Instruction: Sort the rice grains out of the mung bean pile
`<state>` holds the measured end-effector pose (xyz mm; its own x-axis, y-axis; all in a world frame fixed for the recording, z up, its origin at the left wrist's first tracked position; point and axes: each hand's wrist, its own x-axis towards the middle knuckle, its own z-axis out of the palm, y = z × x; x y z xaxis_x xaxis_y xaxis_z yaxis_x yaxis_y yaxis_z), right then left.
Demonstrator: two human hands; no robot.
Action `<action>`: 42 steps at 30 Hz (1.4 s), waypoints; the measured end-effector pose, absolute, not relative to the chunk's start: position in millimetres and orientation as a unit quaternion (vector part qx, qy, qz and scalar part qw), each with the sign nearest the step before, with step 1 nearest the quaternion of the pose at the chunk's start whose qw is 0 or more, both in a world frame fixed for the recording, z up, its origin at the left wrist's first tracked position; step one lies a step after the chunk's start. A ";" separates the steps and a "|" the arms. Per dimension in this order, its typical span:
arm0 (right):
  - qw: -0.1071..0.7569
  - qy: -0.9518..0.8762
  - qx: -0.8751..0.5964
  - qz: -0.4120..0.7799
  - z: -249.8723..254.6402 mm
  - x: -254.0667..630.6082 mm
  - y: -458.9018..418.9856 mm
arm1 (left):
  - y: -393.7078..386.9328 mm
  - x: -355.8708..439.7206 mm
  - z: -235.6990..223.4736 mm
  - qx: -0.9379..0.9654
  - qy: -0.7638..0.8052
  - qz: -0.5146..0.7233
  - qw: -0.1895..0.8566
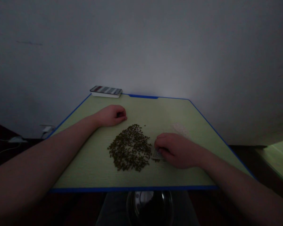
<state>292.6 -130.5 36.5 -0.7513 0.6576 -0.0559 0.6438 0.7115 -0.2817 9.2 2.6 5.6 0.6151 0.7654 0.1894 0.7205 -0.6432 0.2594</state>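
A loose pile of small greenish-brown seeds or beans (132,149) is spread on the pale table; their exact kind is too small to tell. My left hand (112,115) rests beyond the pile's left side, its fingers loosely curled, with nothing visible in them. Right of the pile, my right hand (174,149) is closed low over the tabletop, thumb and fingertips together; whatever they grip is hidden. Partly beneath it lies a small flat pale piece (156,155) with a few seeds by its lower edge. Behind this hand is a scatter of tiny pale bits (179,128).
The pale-green folding-style table (89,175) has a blue edge. A white box with a striped dark top (106,91) stands at its far left corner. Below the near edge sits a shiny round bowl (151,205) over the lap. White cables (16,140) hang at left; a wall rises behind.
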 end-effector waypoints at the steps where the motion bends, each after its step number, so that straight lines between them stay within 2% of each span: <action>1: 0.023 -0.925 -0.352 0.142 36.4 292.8 -130.9 | 2.7 9.3 5.6 0.896 0.413 0.142 0.078; 28: -0.010 -0.925 -0.340 0.171 41.2 291.2 -136.8 | 1.6 10.3 6.5 0.897 0.414 0.141 0.070; 42: -0.013 -0.909 -0.396 0.126 41.3 290.3 -138.3 | 3.6 8.9 4.2 0.897 0.410 0.147 0.075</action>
